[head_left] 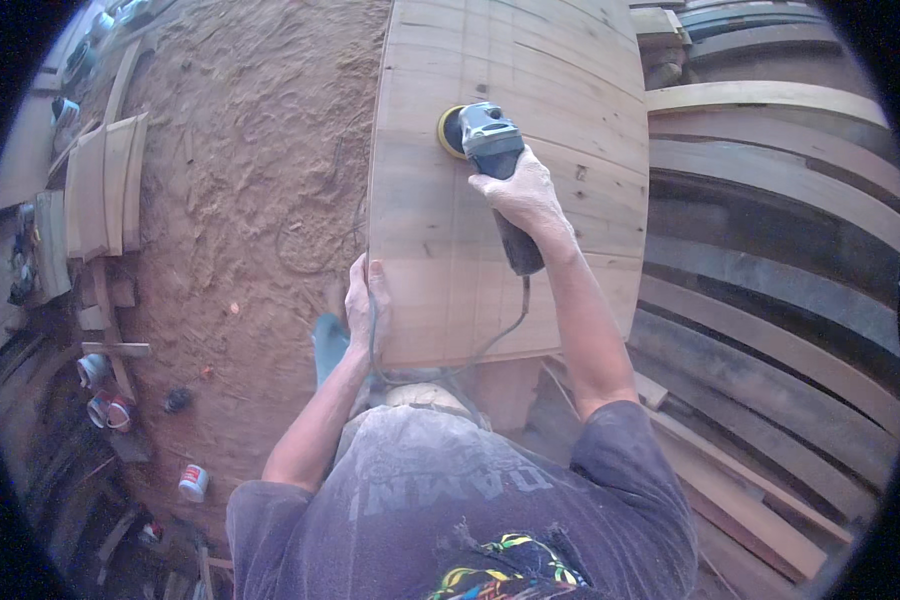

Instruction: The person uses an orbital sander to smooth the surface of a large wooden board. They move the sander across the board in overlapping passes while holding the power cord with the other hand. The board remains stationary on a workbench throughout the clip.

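My right hand [527, 195] is closed round the body of a grey and black angle grinder [492, 140]. The grinder's yellow-rimmed disc [452, 132] is at the surface of a wide wooden panel [560, 90]; whether it is spinning I cannot tell. Pale dust coats my right hand. My left hand [370, 300] grips the panel's left edge near its close corner, with the thumb on the top face. From the grinder's rear a power cord [515, 322] loops down over the panel's near edge and past my left hand.
Long boards [770, 240] lie in rows to the right of the panel. Shavings or sawdust cover the ground [260, 140] at the left. Small wooden pieces [107, 190] and several paint-type tins, one a white and red tin [194, 483], stand farther left.
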{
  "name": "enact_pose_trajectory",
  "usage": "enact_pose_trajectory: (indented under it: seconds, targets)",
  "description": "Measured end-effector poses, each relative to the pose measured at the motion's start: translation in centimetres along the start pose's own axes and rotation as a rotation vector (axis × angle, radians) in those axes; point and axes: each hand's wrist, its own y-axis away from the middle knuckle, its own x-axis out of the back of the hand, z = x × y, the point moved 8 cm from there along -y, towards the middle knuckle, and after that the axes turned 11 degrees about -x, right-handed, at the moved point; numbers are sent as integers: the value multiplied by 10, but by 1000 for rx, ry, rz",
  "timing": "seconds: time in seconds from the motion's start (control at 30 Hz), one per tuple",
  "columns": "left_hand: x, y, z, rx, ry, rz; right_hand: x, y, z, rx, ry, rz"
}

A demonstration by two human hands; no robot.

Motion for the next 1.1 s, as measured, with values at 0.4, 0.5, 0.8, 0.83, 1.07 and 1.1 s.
enact_pose_trajectory:
  seconds: [0.4,0.5,0.8,0.83,1.07,1.1]
  targets:
    - [3,-7,-8,-62,-78,12,48,-22,68,-79,-28,71]
    - [4,-3,1,-36,-101,13,59,-30,92,-96,-51,88]
    - [6,-2,20,-56,-236,-5,104,-41,151,-147,-121,140]
    - [7,-2,14,-58,-246,9,109,-41,156,-158,-113,154]
    - [14,-3,-2,-125,-275,33,133,-44,180,-203,-158,139]
    - [15,-3,1,-122,-273,27,136,-45,185,-182,-133,203]
